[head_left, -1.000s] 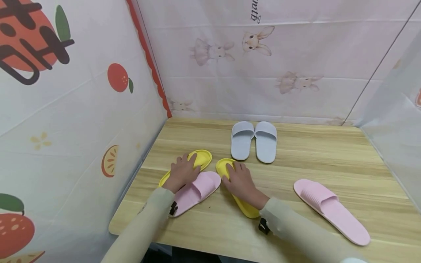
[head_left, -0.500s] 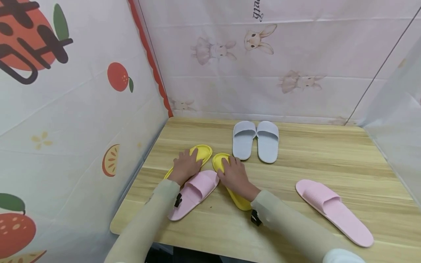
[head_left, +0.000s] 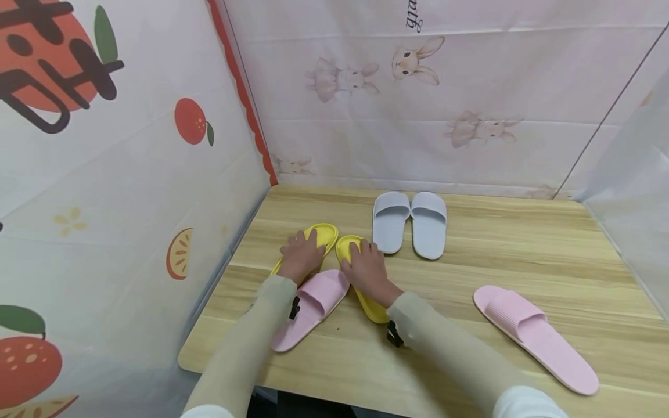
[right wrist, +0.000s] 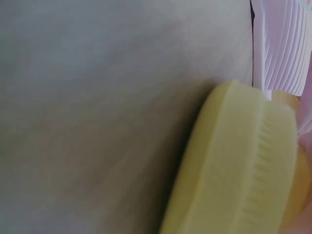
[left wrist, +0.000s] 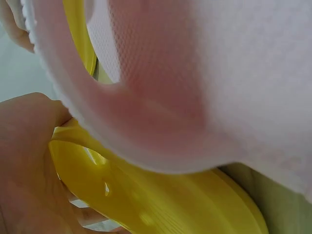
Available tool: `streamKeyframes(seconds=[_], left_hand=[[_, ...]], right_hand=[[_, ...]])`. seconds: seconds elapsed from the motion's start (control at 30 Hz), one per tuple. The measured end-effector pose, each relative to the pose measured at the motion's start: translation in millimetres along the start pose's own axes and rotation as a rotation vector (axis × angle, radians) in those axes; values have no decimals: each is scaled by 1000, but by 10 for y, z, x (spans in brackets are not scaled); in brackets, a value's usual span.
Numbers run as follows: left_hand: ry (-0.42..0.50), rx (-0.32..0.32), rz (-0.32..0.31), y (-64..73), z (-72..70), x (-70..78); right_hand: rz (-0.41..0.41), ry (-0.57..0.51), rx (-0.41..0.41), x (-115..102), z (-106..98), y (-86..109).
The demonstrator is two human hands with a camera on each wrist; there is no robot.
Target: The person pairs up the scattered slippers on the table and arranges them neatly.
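My left hand (head_left: pixel 302 256) grips a yellow slipper (head_left: pixel 327 233) across its strap, with the toe pointing to the back right. In the left wrist view the fingers lie around the yellow strap (left wrist: pixel 83 165). Another yellow slipper (head_left: pixel 373 309) is held by my right hand (head_left: pixel 367 268), thumb on its left side and fingers over the top, its toe pointing to the back left. The two toes nearly meet. Between the forearms lies a pink slipper (head_left: pixel 329 289), partly under my left wrist; its open strap (left wrist: pixel 253 73) fills much of the left wrist view.
Side by side at the back stand two pale grey-white slippers (head_left: pixel 391 223), just beyond my right hand. A second pink slipper (head_left: pixel 543 342) lies slanted at the right. The wooden table (head_left: pixel 449 360) has printed cloth walls (head_left: pixel 355 151) behind it and at both sides.
Both hands have pushed the yellow slippers farther back on the table. The right one has also shifted left, so their toes are closer together. The white and pink slippers stay about where they were.
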State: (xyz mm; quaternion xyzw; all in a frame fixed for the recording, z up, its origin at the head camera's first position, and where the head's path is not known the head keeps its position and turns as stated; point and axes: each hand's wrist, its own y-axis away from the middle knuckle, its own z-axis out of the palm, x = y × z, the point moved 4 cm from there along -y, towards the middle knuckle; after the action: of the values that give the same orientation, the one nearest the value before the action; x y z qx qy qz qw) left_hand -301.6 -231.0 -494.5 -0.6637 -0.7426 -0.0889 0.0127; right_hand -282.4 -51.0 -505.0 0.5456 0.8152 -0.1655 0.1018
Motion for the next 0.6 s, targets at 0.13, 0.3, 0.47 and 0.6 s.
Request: streamKeyframes(seconds=[0.13, 0.3, 0.47, 0.6], left_hand=[[-9, -9, -17, -19, -13, 28], [-10, -6, -38, -37, -33, 45], [-9, -1, -52, -37, -65, 56], [-9, 19, -56, -54, -81, 64]], right_hand=[[23, 6, 9, -33, 20, -51], [42, 13, 18, -66, 30, -114], [48, 37, 12, -90, 59, -187], [71, 47, 0, -103, 78, -242]])
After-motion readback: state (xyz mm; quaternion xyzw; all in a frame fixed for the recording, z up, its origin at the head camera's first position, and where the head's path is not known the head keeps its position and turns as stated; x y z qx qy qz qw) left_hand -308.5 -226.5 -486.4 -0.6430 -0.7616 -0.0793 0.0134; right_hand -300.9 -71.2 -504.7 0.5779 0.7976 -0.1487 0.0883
